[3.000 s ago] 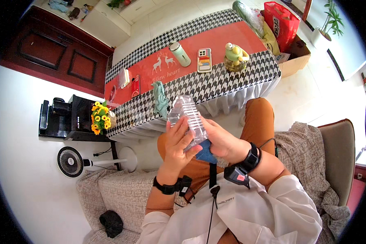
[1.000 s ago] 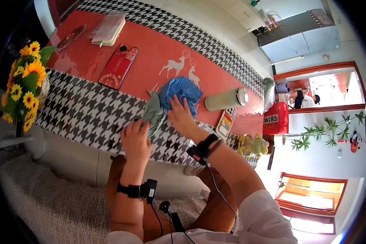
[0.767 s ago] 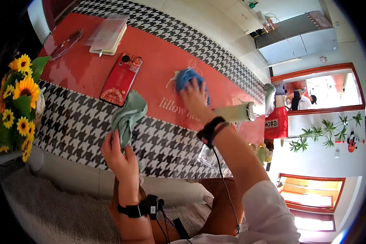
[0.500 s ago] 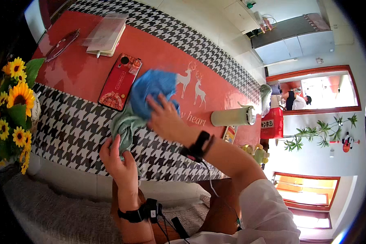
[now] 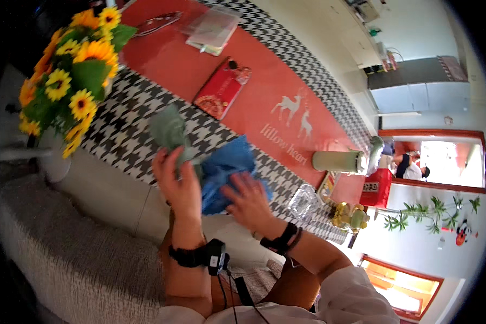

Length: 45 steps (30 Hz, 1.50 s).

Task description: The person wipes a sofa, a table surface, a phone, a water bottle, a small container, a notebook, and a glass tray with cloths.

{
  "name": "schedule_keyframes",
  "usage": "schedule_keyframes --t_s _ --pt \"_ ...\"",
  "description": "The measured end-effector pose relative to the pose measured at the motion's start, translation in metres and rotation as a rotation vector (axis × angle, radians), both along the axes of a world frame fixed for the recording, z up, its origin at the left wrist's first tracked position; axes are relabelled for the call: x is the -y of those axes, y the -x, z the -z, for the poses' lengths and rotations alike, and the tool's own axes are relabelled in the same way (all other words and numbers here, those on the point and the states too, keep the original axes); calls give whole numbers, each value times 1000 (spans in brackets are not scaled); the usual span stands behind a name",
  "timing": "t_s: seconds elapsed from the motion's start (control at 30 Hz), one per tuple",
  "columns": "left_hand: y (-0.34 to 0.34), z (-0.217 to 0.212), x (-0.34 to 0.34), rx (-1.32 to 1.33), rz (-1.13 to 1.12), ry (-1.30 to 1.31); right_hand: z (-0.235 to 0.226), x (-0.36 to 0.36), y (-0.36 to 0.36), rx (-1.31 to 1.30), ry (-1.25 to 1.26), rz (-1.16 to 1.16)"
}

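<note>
My left hand (image 5: 179,182) grips a green cloth (image 5: 168,129) at the near edge of the table (image 5: 129,156). My right hand (image 5: 247,200) presses on a blue cloth (image 5: 226,168) right beside it, fingers spread over the fabric. The two cloths touch between my hands. Both wrists wear black bands.
The table carries a houndstooth cover with a red runner (image 5: 275,97). On it lie a red flat box (image 5: 222,88), a clear packet (image 5: 211,28), a pale green bottle on its side (image 5: 337,161) and a clear plastic bottle (image 5: 303,201). A sunflower bouquet (image 5: 70,70) stands left.
My right hand has dragged the blue cloth from the red runner back to the near table edge, beside the green cloth in my left hand.
</note>
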State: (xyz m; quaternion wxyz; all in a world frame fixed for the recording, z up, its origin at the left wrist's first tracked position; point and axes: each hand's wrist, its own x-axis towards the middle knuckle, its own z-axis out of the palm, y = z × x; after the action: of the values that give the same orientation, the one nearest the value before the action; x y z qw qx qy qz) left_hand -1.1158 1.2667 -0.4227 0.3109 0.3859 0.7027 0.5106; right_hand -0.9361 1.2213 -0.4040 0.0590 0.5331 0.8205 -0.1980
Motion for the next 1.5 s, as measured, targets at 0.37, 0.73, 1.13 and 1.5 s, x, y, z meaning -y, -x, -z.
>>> schedule_keyframes --t_s 0.37,0.73,1.13,1.5 --pt "7 17 -18 -849 459 131 26 4 -10 27 -216 386" --pt "67 38 -128 -1115 455 -42 21 4 -1 -4 -233 373" --pt "-42 1 -138 -1016 525 0 18 4 -3 -9 -208 377" --pt "-68 -29 -168 -222 660 115 16 5 -12 -66 -214 378"
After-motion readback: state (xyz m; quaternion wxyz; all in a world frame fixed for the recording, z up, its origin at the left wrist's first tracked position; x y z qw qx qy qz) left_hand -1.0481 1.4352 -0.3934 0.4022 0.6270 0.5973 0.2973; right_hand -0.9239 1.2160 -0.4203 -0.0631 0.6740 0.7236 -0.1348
